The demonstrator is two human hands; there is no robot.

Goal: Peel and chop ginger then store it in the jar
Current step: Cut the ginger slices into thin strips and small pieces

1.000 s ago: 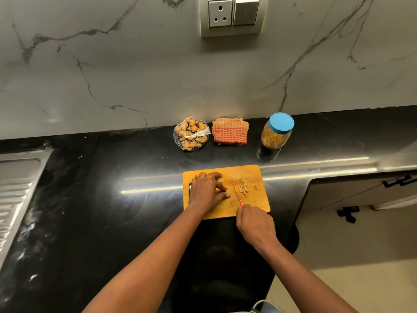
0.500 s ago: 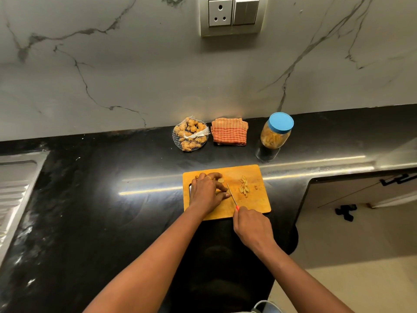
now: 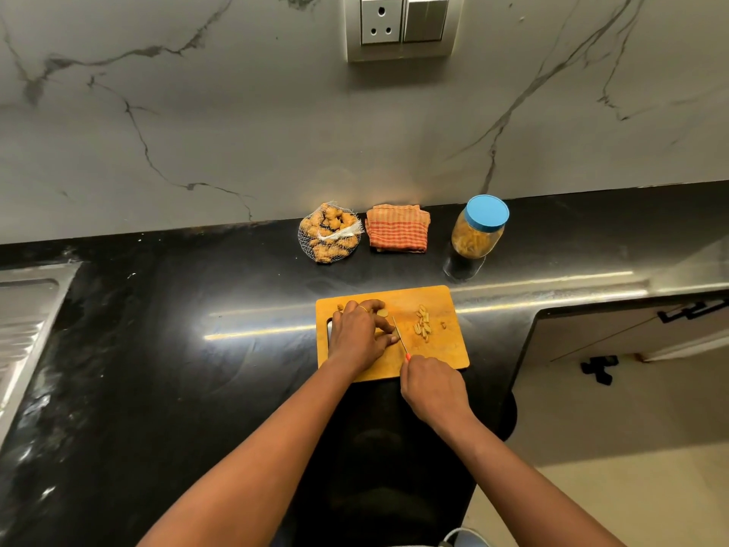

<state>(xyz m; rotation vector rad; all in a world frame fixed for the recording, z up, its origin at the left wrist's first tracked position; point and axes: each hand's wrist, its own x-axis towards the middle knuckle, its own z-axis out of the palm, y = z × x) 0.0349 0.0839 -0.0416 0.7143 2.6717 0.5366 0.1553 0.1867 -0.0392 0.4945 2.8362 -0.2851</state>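
Since a second ago your right hand (image 3: 434, 392) has slid a little left along the near edge of the cutting board (image 3: 442, 353), carrying the knife (image 3: 399, 334) away from the chopped ginger pieces (image 3: 423, 324) and up against your left fingertips; your left hand (image 3: 357, 335) has stayed planted.

The board is a flat rectangular slab, yellow-orange with rounded corners and a slot handle at its left end, lying on a glossy black stone countertop (image 3: 157, 349). Your left hand lies curled, palm down, on the board's left half, pressing on a ginger piece (image 3: 382, 313), a pale tan knob that shows just past the knuckles; how much of it lies under the hand you cannot see. A thin ring circles one finger. Your right hand is closed around the knife's handle at the board's near edge, with only an orange tip of it showing. The narrow blade slants from there toward the far side of the board, touching or almost touching your left fingertips, just right of the held ginger.

The small pale slivers lie loose on the board's right half, apart from both hands. Beyond the board's far edge stand a net bag of knobbly ginger (image 3: 329, 232), a folded orange checked cloth (image 3: 397, 229) and a clear jar (image 3: 477, 230) with a blue lid, part filled with yellowish pieces.
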